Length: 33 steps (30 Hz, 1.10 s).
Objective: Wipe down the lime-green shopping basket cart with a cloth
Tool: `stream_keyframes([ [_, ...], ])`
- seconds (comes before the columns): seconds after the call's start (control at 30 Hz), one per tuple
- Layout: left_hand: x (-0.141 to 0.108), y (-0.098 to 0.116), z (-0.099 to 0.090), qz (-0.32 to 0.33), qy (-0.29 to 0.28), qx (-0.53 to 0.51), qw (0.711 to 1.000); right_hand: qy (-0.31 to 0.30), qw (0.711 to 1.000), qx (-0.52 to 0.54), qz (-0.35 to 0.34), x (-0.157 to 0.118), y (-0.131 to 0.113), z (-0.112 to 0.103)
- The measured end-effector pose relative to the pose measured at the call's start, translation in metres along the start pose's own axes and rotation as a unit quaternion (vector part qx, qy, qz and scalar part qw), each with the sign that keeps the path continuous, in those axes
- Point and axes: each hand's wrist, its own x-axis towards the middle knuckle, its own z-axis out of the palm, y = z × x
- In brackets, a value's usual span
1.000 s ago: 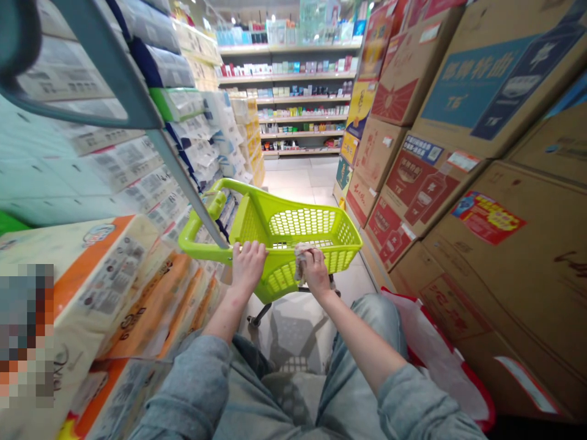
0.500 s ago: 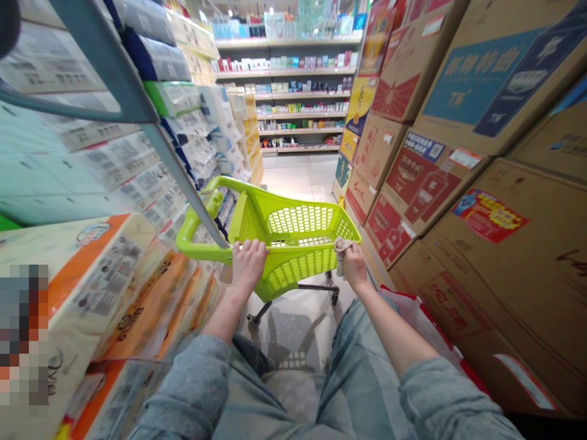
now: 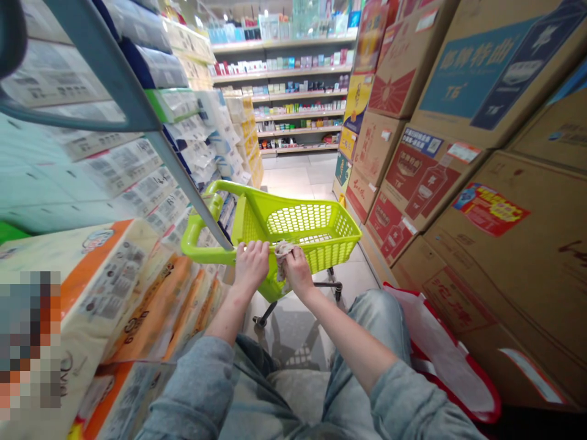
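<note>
Steadying hand: left hand (image 3: 252, 264), its fingers curled over the near rim of the cart (image 3: 331, 246), just beside the foot of the pole (image 3: 192, 194).
Wiping hand: right hand (image 3: 298, 272), fingers closed around a bunched cloth (image 3: 282, 252) at the same rim, near the left hand.
Cart's place: on the floor (image 3: 316, 172) ahead of the knees, between the tissue packs (image 3: 149, 324) and the cartons (image 3: 495, 244).
Cart's handling: probably light, smooth plastic; stiff along the rim, perhaps springier in the pierced walls; the wheels (image 3: 260, 321) may let it roll or swing under a sideways push.
Cart's hold: the rim or the handle (image 3: 195, 233) looks soundest.
Cloth's handling: soft, limp, nearly weightless; unbreakable, but could catch in the holes.
Cloth's hold: best pinched in a thick fold, loose ends tucked into the palm.
</note>
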Motion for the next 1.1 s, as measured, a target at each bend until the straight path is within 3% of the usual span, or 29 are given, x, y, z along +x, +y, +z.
stream_keyframes([
  [0.13,-0.001,-0.019,0.0,0.041,-0.012,-0.008,0.999,-0.016,1.0,-0.003,-0.026,-0.002,0.026,-0.008],
  [0.3,-0.003,-0.03,0.001,0.033,-0.011,0.001,0.999,0.02,0.999,0.0,0.041,-0.006,0.056,-0.017],
  [0.43,-0.002,-0.028,0.002,0.022,-0.014,0.006,1.0,0.028,0.997,0.025,0.067,-0.005,0.029,-0.01],
  [0.57,-0.001,-0.026,0.0,0.023,-0.012,0.0,1.0,0.026,0.996,0.083,0.037,0.001,-0.013,0.005],
  [0.7,-0.003,-0.026,-0.002,0.017,-0.003,0.0,1.0,0.023,0.992,0.121,0.011,0.006,-0.021,0.014],
  [0.87,-0.007,-0.026,-0.001,0.018,0.009,0.003,1.0,0.021,0.994,0.109,0.021,-0.005,0.022,0.011],
  [1.0,-0.008,-0.026,0.0,0.016,0.015,0.002,1.0,0.036,0.985,0.097,0.137,-0.028,0.073,0.006],
  [1.1,-0.009,-0.025,0.0,0.012,0.015,-0.008,1.0,0.08,0.955,0.094,0.271,-0.046,0.11,0.0],
])
